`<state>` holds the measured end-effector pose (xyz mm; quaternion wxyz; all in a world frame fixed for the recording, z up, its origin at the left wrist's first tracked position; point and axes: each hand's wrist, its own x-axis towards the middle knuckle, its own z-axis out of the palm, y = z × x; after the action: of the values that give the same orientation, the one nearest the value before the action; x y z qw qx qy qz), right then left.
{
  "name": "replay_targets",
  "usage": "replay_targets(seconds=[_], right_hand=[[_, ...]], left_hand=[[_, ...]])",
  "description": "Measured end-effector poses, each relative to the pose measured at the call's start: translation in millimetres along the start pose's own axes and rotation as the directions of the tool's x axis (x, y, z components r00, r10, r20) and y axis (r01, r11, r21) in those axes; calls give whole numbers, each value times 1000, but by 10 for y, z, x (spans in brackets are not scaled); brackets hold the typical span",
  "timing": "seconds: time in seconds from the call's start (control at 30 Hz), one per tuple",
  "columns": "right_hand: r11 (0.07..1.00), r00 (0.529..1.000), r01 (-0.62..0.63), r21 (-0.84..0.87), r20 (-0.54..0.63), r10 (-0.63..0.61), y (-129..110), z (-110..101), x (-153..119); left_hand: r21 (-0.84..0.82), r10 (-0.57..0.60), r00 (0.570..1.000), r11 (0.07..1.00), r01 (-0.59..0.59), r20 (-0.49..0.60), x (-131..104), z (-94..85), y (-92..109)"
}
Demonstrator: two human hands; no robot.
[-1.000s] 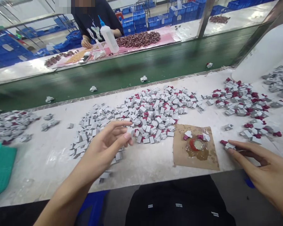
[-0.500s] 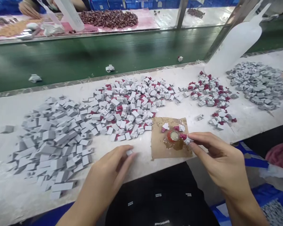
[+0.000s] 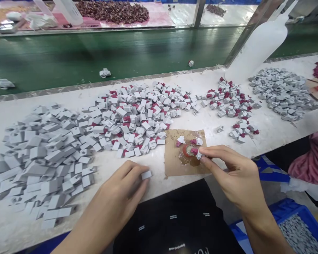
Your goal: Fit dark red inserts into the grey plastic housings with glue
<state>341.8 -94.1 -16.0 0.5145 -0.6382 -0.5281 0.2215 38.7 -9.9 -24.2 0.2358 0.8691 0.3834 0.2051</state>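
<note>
My left hand [image 3: 131,181] pinches a small grey plastic block [image 3: 146,174] just above the white tabletop, left of a piece of cardboard [image 3: 172,165]. Between the thumb and fingertips of my right hand [image 3: 228,169] is a small grey-and-maroon plastic part [image 3: 198,153]. Its maroon end is over a small round dish with a reddish rim [image 3: 185,151] on the cardboard; I cannot tell whether it touches the liquid. Wet brownish liquid surrounds the dish. Two other grey-and-maroon parts, one at the upper left [image 3: 180,141] and one at the upper right [image 3: 197,141], lie beside the dish.
A large heap of grey blocks [image 3: 47,151] spreads at left, joining a mixed grey-and-maroon heap [image 3: 137,120]. More parts [image 3: 230,98] lie at right, near a white squeeze bottle [image 3: 259,46]. Beyond runs a green conveyor belt [image 3: 148,47] carrying several parts. Blue bins [image 3: 296,218] stand below right.
My right hand has brought the maroon end of its part left, over the dish. The grey block in my left hand shows more fully. Parts on the belt have shifted left, and the view has turned slightly.
</note>
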Motion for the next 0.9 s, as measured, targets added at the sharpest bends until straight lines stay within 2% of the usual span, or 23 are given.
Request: replay_targets(seconds=[0.1, 0.17, 0.27, 0.33, 0.43, 0.53, 0.63, 0.77, 0.83, 0.9], right_hand=[[999, 999, -35, 35, -26, 36, -37, -28, -3], [989, 995, -87, 119, -28, 91, -59, -39, -4], [940, 986, -165, 298, 25, 165, -81, -10, 3], [906, 979, -201, 372, 53, 195, -92, 37, 12], [872, 972, -232, 430, 73, 222, -115, 111, 29], [856, 970, -240, 458, 84, 228, -129, 159, 44], [859, 971, -236, 454, 79, 225, -124, 178, 55], [887, 975, -222, 404, 77, 209, -119, 178, 65], [902, 977, -214, 376, 89, 195, -126, 172, 74], [904, 977, -209, 374, 110, 180, -138, 168, 91]], left_hand=[[-119, -53, 998, 992, 50, -21, 119, 4, 133], [-258, -144, 989, 955, 144, 17, 227, -4, 242], [-552, -275, 954, 779, 296, 123, 427, 17, 401], [-713, -298, 942, 626, 314, 154, 558, 62, 483], [-836, -286, 943, 466, 292, 170, 693, 142, 557], [-883, -251, 946, 369, 289, 204, 741, 202, 578], [-891, -208, 950, 345, 294, 233, 750, 236, 563], [-879, -187, 953, 375, 294, 239, 762, 264, 536], [-856, -180, 958, 433, 282, 224, 765, 264, 531], [-808, -166, 966, 531, 256, 197, 763, 241, 530]])
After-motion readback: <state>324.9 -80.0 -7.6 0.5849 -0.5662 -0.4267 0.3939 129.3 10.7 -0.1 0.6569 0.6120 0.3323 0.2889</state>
